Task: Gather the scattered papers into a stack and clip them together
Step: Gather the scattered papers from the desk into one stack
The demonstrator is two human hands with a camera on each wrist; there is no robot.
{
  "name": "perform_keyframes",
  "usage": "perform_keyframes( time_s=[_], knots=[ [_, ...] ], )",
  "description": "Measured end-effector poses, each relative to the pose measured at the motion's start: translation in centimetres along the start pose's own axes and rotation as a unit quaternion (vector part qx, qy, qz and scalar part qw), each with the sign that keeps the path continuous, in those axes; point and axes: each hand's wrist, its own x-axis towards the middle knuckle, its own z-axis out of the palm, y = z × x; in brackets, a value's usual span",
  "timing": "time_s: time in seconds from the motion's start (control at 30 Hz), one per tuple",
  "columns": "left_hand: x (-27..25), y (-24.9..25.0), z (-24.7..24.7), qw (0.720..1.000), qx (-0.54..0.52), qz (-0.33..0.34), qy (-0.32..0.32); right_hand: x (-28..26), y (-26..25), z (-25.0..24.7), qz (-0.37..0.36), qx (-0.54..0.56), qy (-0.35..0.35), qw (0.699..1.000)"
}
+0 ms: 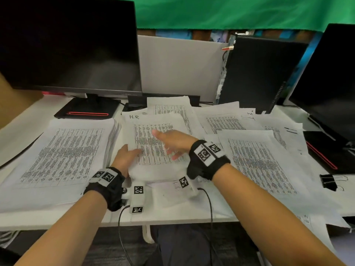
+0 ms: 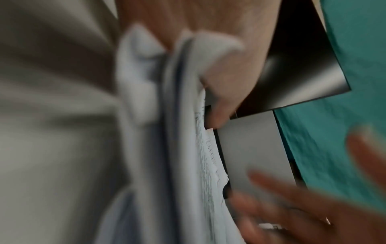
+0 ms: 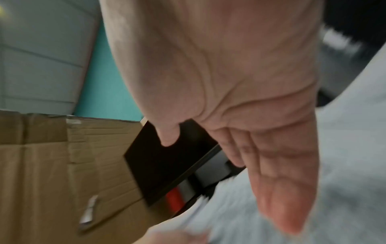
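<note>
Handwritten "H.R" tops the sheet under both hands.

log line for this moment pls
stage: gathering | left hand: grips H.R sheet edge | right hand: open above it | binder clip: unused, desk right

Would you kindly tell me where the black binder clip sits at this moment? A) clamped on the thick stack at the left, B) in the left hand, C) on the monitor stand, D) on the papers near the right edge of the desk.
D: the black binder clip lies on loose papers at the desk's right side, untouched by either hand.
</note>
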Motion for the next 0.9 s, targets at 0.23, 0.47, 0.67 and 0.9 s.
perform_keyframes(
  time_s=[0.23,0.47,0.67,0.9],
  knots=[
    [-0.1,0.1,0.6,0.998,-0.047,0.042,0.005,-3.4,12.5,-6.4,0.25,-0.319,0.095,0.909],
    [-4.3,4.6,5.4,0.983,-0.13,0.107,-0.071,-4.5,13.6,-8.6,0.216,-0.278,0.145,0.925],
    [-3.7,2.5,8.8,0.994,-0.046,0.062,-0.079,-7.0,6.0,-12.0,0.102,-0.235,0.287,0.923],
    [-2.2,0.5,10.2,0.996,-0.028,-0.027,-0.08,-3.9,0.6,-7.7,0.027,-0.108,0.138,0.984]
  ],
)
